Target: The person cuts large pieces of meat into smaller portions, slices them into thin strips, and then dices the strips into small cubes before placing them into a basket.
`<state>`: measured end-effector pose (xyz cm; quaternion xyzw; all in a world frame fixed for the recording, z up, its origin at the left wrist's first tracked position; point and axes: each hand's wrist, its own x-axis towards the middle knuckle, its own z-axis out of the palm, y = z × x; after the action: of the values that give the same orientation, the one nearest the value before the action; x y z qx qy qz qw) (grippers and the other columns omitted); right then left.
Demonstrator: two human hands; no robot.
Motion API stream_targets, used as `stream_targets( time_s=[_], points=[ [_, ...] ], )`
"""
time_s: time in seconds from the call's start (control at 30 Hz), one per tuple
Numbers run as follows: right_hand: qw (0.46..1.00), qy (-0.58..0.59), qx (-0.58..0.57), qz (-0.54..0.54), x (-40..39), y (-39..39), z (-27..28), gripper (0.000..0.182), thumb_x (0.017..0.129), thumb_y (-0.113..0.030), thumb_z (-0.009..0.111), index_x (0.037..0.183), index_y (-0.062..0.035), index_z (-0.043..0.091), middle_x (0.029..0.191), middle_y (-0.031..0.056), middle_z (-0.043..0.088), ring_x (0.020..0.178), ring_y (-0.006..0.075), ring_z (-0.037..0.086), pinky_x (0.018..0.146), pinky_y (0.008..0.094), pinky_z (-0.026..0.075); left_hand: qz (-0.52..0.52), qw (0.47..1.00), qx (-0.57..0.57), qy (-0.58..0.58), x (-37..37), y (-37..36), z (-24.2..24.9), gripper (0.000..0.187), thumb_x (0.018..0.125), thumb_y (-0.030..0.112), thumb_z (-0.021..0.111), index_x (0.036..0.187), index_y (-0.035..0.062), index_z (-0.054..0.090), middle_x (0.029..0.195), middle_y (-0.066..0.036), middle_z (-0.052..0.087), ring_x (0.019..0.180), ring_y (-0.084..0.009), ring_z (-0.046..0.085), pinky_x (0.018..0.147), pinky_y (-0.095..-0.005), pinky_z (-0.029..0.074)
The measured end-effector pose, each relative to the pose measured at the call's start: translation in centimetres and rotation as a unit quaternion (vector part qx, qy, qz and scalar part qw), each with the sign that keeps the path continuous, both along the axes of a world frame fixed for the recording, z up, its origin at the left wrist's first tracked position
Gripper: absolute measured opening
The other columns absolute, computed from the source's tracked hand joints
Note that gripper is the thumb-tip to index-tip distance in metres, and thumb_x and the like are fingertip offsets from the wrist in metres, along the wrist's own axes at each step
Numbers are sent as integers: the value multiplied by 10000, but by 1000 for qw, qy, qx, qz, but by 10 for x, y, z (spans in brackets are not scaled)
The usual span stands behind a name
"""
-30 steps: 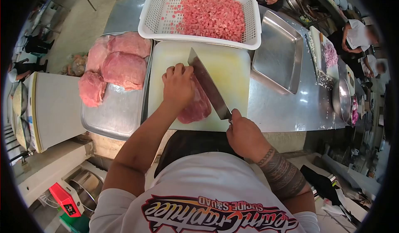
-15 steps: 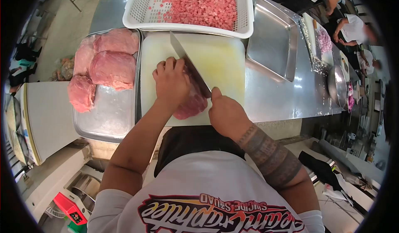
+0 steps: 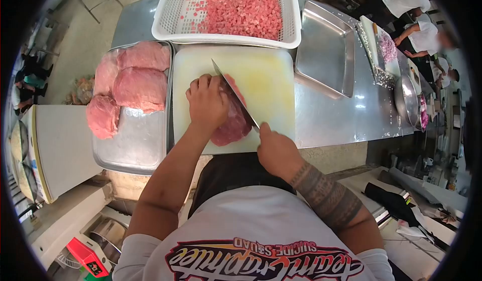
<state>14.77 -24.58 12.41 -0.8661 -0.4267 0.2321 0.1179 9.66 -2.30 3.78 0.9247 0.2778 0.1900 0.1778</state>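
A piece of raw red meat [image 3: 232,129] lies on the white cutting board [image 3: 273,100] in front of me. My left hand [image 3: 207,102] presses on its left side with curled fingers and hides part of it. In my right hand [image 3: 277,151] is the handle of a long kitchen knife [image 3: 237,90], my fingers wrapped around it. The blade slants up and to the left across the meat, its tip beyond my left fingertips. Along the blade's right side a thin slice of meat [image 3: 235,87] shows.
Large raw meat pieces [image 3: 139,88] sit in a metal tray [image 3: 131,148] at left. Beyond the board stands a white perforated basket [image 3: 173,15] of diced meat [image 3: 243,12]. An unfilled metal pan [image 3: 321,55] lies at right, near chopped onions [image 3: 387,47], a metal bowl [image 3: 405,100] and co-workers.
The knife has been drawn back toward me and a slice now shows to the right of its blade. My right hand has moved slightly down and right. The left hand still presses the meat.
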Motion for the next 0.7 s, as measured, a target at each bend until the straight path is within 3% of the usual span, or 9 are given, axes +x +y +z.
stream_targets(
  time_s=[0.1, 0.2, 0.23, 0.3, 0.33, 0.37, 0.43, 0.53, 0.7],
  points=[
    [997, 39, -60, -27, -7, -18, -21, 227, 947, -69, 544, 1150, 31, 556, 827, 234, 709, 790, 435, 724, 700, 546, 573, -3, 999, -19, -33, -2, 1, 1, 358, 865, 165, 650, 1212, 80, 651, 1311, -158, 619, 1240, -390, 550, 1043, -554, 424],
    [999, 26, -4, -26, -8, -17, -27, 245, 944, -73, 545, 1163, 36, 569, 851, 232, 722, 816, 438, 727, 724, 555, 573, -20, 990, -32, -137, -2, 23, -32, 375, 877, 137, 658, 1243, 54, 655, 1324, -187, 633, 1216, -407, 577, 1032, -541, 451],
    [997, 53, -42, -45, -7, -14, -24, 260, 939, -68, 548, 1176, 34, 574, 869, 231, 732, 822, 424, 732, 723, 550, 575, 10, 975, -140, -170, 4, 37, -37, 408, 893, 126, 685, 1288, 29, 648, 1297, -216, 653, 1168, -435, 606, 1011, -532, 475],
    [998, 19, 37, -49, -12, -23, -34, 259, 935, -62, 552, 1169, 44, 592, 854, 227, 732, 783, 416, 729, 700, 536, 574, -14, 989, -19, -147, 9, 69, -13, 437, 931, 144, 715, 1338, 14, 623, 1320, -227, 644, 1238, -439, 587, 1083, -533, 449],
    [998, 23, 46, -47, -10, -26, -31, 278, 915, -57, 574, 1171, 47, 599, 830, 227, 727, 754, 411, 727, 672, 526, 575, -25, 987, -20, -155, 22, 97, -16, 423, 960, 149, 700, 1352, 16, 614, 1358, -218, 624, 1299, -437, 554, 1141, -533, 408],
    [998, 7, 52, -41, -11, -30, -38, 290, 895, -56, 595, 1166, 47, 597, 800, 221, 718, 737, 407, 728, 646, 520, 575, -37, 984, 89, -149, 36, 121, -17, 386, 997, 165, 673, 1363, 51, 622, 1345, -208, 637, 1323, -424, 549, 1169, -542, 381],
    [997, 33, 21, -73, -11, -35, -24, 225, 893, -76, 611, 1088, 33, 586, 773, 213, 708, 744, 411, 736, 637, 519, 578, -78, 972, 160, -156, 61, 134, 13, 328, 1046, 240, 621, 1331, 84, 660, 1322, -186, 653, 1330, -393, 554, 1196, -571, 336],
    [993, 13, 62, -95, -21, -40, -33, 204, 896, -76, 612, 1071, 21, 575, 795, 211, 710, 748, 416, 735, 648, 527, 577, -91, 984, 148, 36, 80, 146, 16, 331, 1071, 316, 576, 1288, 98, 699, 1244, -156, 690, 1235, -371, 608, 1160, -596, 340],
    [994, 6, 61, -88, -24, -32, -23, 200, 914, -73, 593, 1090, 18, 565, 818, 213, 711, 747, 414, 733, 650, 524, 571, -112, 983, 133, 63, 77, 139, 17, 386, 1073, 394, 562, 1244, 88, 722, 1134, -128, 719, 1058, -369, 657, 1056, -569, 386]
  ],
)
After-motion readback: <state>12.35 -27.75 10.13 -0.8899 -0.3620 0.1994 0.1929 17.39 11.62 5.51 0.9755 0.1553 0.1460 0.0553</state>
